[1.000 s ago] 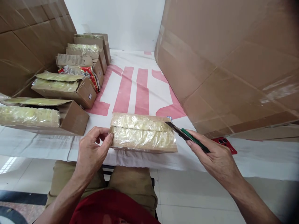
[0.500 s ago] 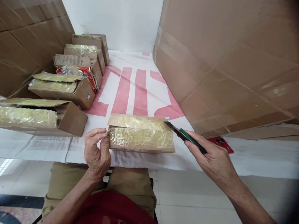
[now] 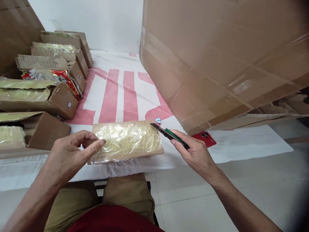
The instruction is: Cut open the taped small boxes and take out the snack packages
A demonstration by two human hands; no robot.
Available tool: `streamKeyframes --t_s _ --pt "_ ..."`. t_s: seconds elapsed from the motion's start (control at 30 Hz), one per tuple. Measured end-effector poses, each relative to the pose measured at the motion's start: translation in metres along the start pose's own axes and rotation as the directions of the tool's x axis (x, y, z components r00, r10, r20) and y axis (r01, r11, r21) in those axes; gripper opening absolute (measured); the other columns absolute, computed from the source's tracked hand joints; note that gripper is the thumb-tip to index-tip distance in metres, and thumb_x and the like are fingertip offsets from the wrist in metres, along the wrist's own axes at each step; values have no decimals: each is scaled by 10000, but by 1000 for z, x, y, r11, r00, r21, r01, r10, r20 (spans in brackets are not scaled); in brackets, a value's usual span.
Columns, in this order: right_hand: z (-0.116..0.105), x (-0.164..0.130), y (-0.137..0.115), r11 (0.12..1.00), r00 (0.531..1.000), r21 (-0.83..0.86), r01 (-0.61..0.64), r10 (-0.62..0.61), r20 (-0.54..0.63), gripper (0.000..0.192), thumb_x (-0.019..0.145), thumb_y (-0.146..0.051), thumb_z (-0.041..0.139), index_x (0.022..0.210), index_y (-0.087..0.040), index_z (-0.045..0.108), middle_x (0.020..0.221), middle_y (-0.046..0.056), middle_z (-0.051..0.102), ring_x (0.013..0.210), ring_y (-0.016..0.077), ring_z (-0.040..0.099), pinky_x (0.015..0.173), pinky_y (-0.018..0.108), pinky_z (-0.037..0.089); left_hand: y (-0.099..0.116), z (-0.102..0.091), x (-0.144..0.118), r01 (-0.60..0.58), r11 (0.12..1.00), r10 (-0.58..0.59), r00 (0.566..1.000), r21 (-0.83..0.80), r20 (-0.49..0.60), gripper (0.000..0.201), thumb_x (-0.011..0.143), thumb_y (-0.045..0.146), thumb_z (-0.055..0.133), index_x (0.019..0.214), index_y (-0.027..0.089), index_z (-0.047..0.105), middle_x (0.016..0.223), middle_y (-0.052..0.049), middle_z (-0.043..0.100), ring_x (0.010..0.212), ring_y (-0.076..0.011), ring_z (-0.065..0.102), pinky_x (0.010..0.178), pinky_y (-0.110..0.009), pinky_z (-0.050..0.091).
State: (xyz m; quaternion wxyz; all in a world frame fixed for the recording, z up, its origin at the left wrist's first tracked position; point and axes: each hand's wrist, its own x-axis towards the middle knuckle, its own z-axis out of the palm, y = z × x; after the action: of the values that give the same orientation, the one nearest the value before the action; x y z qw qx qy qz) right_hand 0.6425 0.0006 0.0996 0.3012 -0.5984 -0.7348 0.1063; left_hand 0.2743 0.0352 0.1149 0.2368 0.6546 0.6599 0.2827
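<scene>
A small cardboard box (image 3: 127, 141) lies in front of me at the table's near edge. Shiny, yellowish clear tape covers most of its top, and the flaps look closed. Over the box's left end is my left hand (image 3: 77, 146), its thumb stretched across the top and its fingers loosely bent, with a gap between them and nothing visibly held. In my right hand (image 3: 193, 148) is a green and black utility knife (image 3: 172, 136). The knife points left, its dark tip by the box's far right corner; whether it touches the box I cannot tell.
Several opened cardboard boxes (image 3: 51, 129) line the left side, one with red and silver packaging (image 3: 65, 79) in it. A large cardboard panel (image 3: 205, 64) stands at the right. Beside its base lies a red phone (image 3: 205, 138). A pink-and-white cloth (image 3: 118, 106) covers the table.
The box's top flaps, parted before, now lie flat together. My left hand has shifted from gripping the left edge to over the top. The view has swung right; the knife stays in my right hand.
</scene>
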Motion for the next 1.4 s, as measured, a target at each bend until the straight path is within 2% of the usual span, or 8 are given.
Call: streamKeyframes --t_s 0.13,0.33,0.5,0.87,1.0,1.13,1.27,1.4 --pt "0 -2 -1 1000 1000 -10 -16 16 8 332 1016 -269 553 1276 -197 745 1157 78 822 903 219 793 728 289 617 10 -5 16 -109 977 85 987 182 139 451 694 759 676 675 314 750 608 -15 702 501 -217 605 519 -327 404" --pt "0 -1 -6 999 999 12 -30 30 14 336 1018 -259 544 1289 -217 740 1148 59 824 886 203 788 767 291 625 16 -1 13 -210 909 170 975 359 140 384 691 649 733 603 305 585 483 -1 587 435 -239 542 484 -317 290" --pt "2 -1 -5 1000 1000 10 -22 22 -8 334 1005 -267 558 1277 -232 750 1141 55 825 888 209 787 737 290 624 23 3 4 -276 837 262 960 473 97 322 697 626 760 689 323 653 493 -17 584 475 -281 571 513 -308 222" --pt "2 -1 -8 996 998 63 -64 63 13 310 998 -280 564 1225 -214 766 1029 29 823 744 176 735 673 261 598 17 2 9 -254 933 211 960 256 185 330 669 602 774 698 310 622 488 17 610 392 -215 521 466 -306 277" --pt "3 0 -8 997 998 58 -59 59 14 303 998 -273 565 1212 -218 772 1062 34 825 806 192 762 675 261 598 17 8 8 -331 883 303 943 332 136 385 670 568 796 980 348 737 536 5 668 446 -280 600 504 -313 260" --pt "4 1 -3 998 999 59 -30 28 21 311 1001 -263 577 1238 -214 772 1117 50 827 898 213 791 720 269 614 30 10 3 -385 772 368 919 506 138 260 730 550 763 832 318 706 484 -19 592 462 -300 604 519 -310 219" --pt "5 1 3 997 1000 79 1 -2 5 350 998 -266 590 1303 -206 752 1204 62 814 952 214 801 767 273 635 46 6 -1 -399 708 290 917 583 275 206 860 487 621 844 285 657 665 -65 713 596 -315 674 548 -324 246" --pt "3 4 6 996 999 91 13 -16 31 360 1000 -289 594 1318 -219 747 1256 58 798 1034 228 797 793 283 650 53 8 -6 -300 786 157 943 540 294 210 887 473 558 851 267 577 693 -55 712 655 -312 679 578 -330 255"
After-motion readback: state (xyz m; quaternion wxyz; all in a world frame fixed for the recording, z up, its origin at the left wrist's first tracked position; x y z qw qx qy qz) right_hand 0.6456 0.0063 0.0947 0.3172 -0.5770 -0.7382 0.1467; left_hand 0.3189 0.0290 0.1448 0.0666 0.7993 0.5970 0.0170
